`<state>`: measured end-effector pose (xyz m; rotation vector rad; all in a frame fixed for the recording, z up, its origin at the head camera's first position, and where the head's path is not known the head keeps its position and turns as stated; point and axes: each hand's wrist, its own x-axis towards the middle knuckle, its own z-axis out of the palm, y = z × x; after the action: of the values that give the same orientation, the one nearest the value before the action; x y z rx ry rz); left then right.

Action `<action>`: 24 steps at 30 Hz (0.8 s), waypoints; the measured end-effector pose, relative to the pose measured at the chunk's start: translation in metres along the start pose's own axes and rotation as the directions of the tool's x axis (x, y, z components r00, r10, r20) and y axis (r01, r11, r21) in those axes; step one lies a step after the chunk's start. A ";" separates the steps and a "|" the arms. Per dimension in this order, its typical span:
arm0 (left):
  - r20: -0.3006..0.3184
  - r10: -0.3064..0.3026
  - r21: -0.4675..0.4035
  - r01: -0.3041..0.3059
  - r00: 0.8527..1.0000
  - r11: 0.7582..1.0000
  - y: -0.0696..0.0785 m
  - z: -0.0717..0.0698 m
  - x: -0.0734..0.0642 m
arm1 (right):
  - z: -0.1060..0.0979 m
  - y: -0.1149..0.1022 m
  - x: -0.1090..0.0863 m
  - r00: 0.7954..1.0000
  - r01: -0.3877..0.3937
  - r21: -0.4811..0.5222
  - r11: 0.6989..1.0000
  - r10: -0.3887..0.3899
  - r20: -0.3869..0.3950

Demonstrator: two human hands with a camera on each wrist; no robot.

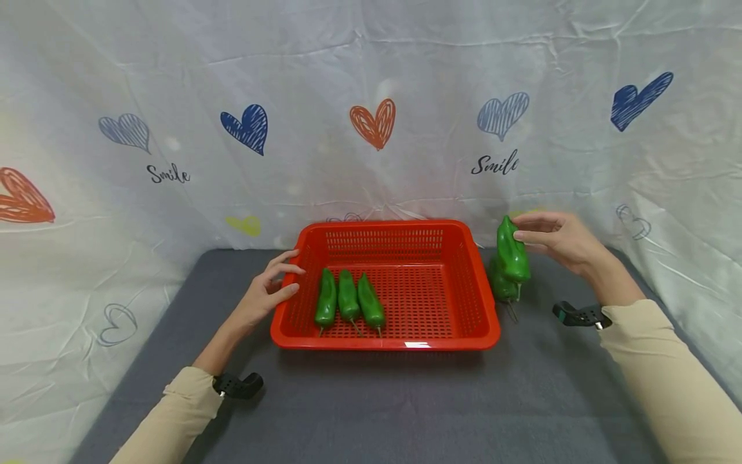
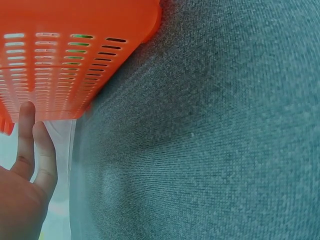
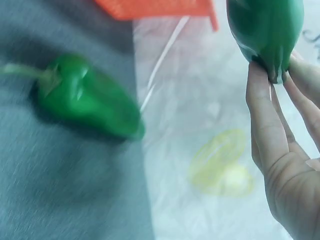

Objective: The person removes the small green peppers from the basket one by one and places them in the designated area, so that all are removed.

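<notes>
A red plastic basket (image 1: 408, 299) with slotted walls holds three green peppers side by side in its left half, one of them the middle pepper (image 1: 348, 295). At the basket's left rim, my left hand (image 1: 271, 283) touches the edge with its fingers; in the left wrist view two fingers (image 2: 26, 135) reach out fairly straight by the outer wall. My right hand (image 1: 559, 241) pinches a green pepper (image 1: 513, 254) by its tip, stem end down, in the air right of the basket. Below it, another green pepper (image 3: 87, 97) lies on the cloth, partly hidden in the head view.
A grey cloth (image 1: 371, 406) covers the table. Behind it hangs a white sheet (image 1: 313, 71) printed with hearts and the word "Smile". The basket's right wall (image 1: 482, 293) stands close to the pepper on the cloth.
</notes>
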<state>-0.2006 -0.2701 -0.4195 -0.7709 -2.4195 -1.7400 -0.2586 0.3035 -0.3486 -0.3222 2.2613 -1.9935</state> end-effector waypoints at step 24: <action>-0.003 -0.007 0.011 0.007 1.000 1.000 0.003 0.000 0.000 | -0.044 0.062 -0.010 0.993 -0.119 -0.148 0.982 0.118 -0.014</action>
<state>-0.1991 -0.2689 -0.4166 -0.7590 -2.4302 -1.7271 -0.2643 0.3553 -0.4050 -0.1903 2.3773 -1.7759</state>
